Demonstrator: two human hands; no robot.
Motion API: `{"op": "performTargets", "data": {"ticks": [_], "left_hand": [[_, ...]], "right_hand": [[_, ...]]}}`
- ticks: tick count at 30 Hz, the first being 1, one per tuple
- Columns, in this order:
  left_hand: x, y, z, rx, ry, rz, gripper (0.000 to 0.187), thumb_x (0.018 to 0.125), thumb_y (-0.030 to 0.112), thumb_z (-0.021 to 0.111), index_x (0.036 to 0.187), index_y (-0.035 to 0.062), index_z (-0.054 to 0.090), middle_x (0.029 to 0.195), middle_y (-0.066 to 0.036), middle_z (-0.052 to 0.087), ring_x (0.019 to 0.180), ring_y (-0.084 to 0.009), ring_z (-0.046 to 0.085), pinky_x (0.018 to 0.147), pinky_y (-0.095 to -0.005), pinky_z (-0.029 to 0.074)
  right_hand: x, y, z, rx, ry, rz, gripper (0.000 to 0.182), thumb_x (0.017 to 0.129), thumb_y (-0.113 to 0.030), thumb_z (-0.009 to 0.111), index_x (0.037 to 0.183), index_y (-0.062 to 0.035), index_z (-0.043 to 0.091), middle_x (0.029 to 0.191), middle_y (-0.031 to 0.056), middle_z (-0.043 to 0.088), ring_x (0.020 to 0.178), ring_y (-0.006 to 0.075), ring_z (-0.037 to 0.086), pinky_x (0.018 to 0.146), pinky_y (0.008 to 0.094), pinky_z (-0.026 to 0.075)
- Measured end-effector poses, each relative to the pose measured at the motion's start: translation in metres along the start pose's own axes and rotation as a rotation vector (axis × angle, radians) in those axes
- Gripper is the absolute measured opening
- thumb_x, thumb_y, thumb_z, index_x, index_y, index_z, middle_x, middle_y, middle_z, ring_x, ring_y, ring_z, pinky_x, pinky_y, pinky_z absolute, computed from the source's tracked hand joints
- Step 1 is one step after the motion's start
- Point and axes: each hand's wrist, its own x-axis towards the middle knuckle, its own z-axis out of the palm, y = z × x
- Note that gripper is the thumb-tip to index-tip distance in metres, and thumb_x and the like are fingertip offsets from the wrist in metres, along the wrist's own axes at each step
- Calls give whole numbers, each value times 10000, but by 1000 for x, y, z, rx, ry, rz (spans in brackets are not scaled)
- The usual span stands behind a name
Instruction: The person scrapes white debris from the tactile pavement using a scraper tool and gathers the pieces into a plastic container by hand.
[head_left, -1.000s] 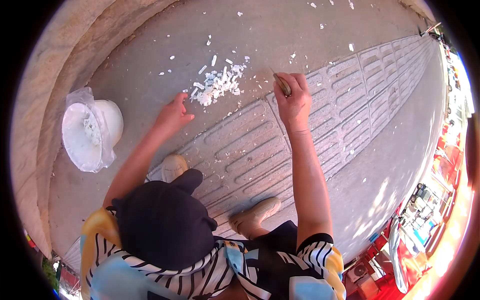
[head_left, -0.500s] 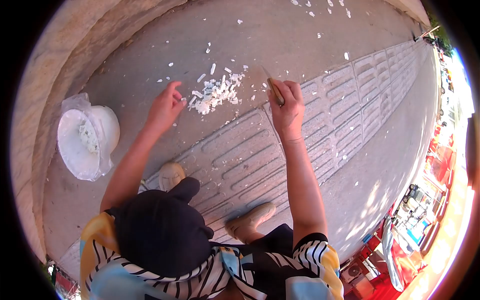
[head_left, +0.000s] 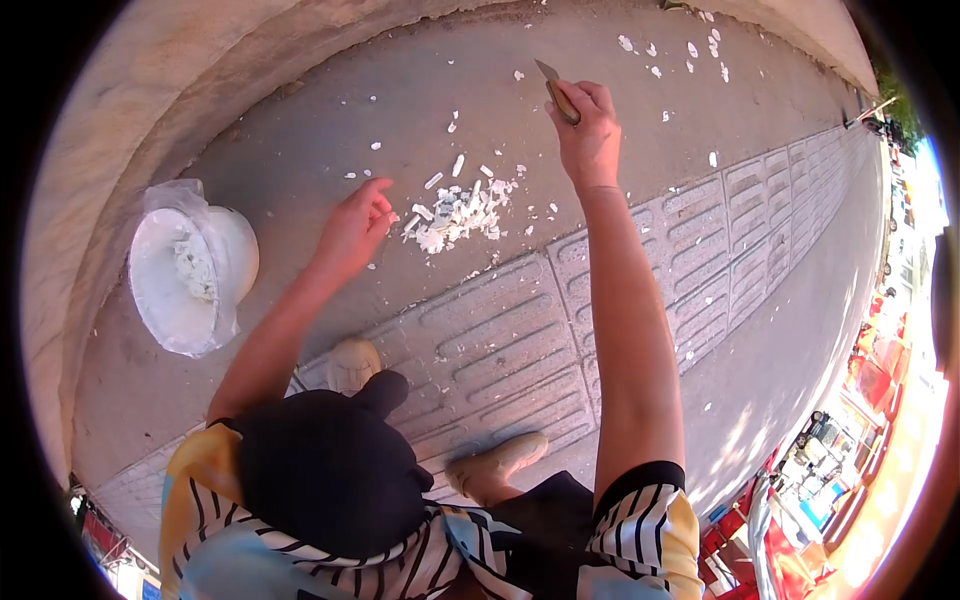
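My right hand [head_left: 590,140] is closed around the wooden handle of a short-bladed knife [head_left: 558,92], held over the bare pavement with its blade pointing up and away. Low at the left edge of a pile of white shavings [head_left: 462,212], my left hand [head_left: 355,232] has its fingers curled in. A small white piece [head_left: 394,217] shows at the tips of its thumb and fingers. The heap mixes thin flakes with a few longer white strips. To the left, a white bucket [head_left: 246,250] leans open toward me, lined with a clear plastic bag and holding white bits.
White flakes [head_left: 626,43] lie scattered farther out on the pavement. A curved stone wall [head_left: 180,100] borders the far and left sides. Ridged paving tiles [head_left: 510,320] run diagonally under my shoes [head_left: 500,465]. Red stalls and goods [head_left: 830,470] stand far right.
My right hand has moved away from me with the knife, from beside the pile to farther out. The left hand stays beside the pile, its fingers more curled. The whole view has shifted slightly.
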Motion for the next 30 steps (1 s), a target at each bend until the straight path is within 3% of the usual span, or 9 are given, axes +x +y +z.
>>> {"op": "performTargets", "data": {"ticks": [4,8,9,12,15,22,25,27,30], "left_hand": [[-3,-3,-6,-41,27,7,372,862,72,620,1208,60,485,876,-66,619,720,-186,618,671,-315,502],[-7,-5,-10,-24,60,3,353,860,62,617,1192,59,496,858,-64,618,721,-189,619,666,-317,500],[-6,-10,-7,-25,54,12,353,859,59,616,1191,59,496,855,-64,618,720,-191,618,665,-318,499],[-5,-9,-7,-33,50,36,351,854,50,616,1185,57,499,847,-67,616,713,-195,613,661,-319,497],[-3,-4,-12,-54,79,36,337,852,40,609,1174,51,507,839,-69,613,706,-188,605,659,-313,494],[-5,-29,-21,-158,210,-3,275,867,10,562,1139,34,534,830,-66,603,697,-154,587,654,-289,484],[-5,-25,-22,-120,227,-27,277,861,-4,555,1135,32,536,843,-71,602,693,-159,586,650,-289,485],[-2,-24,-24,-125,284,-12,277,857,-8,555,1131,31,541,856,-76,602,701,-161,591,650,-290,488],[-3,-29,-37,-65,374,-21,276,855,-9,553,1127,31,545,880,-83,605,719,-167,602,652,-291,491]], "right_hand": [[-4,-16,23,-19,-217,45,276,741,-63,722,1010,-69,663,1035,92,595,859,295,626,726,374,522],[-28,-58,4,157,-370,4,300,723,9,699,1012,-63,660,1028,99,597,865,292,625,746,366,521],[-21,-59,11,181,-310,-69,320,714,50,678,1014,-58,658,1025,108,597,868,301,622,750,364,520],[21,-47,48,154,-211,-206,330,731,-12,726,1048,-84,668,1044,73,606,887,275,628,767,341,517],[27,-39,71,128,-280,-157,334,737,-3,716,1056,-87,665,1053,74,608,884,277,628,759,344,517],[-60,-84,9,194,-448,-67,388,677,99,667,1030,-61,647,1066,71,581,865,267,645,711,353,546],[-25,-104,48,330,-342,-188,418,695,101,672,1075,-71,650,1050,80,588,893,265,632,733,341,528],[-2,-107,91,303,-353,-321,448,670,129,645,1073,-66,646,1053,85,584,896,288,625,733,354,528],[-9,-106,103,232,-468,-302,423,679,120,595,1062,-58,623,1054,75,561,879,295,618,738,376,540]]}}
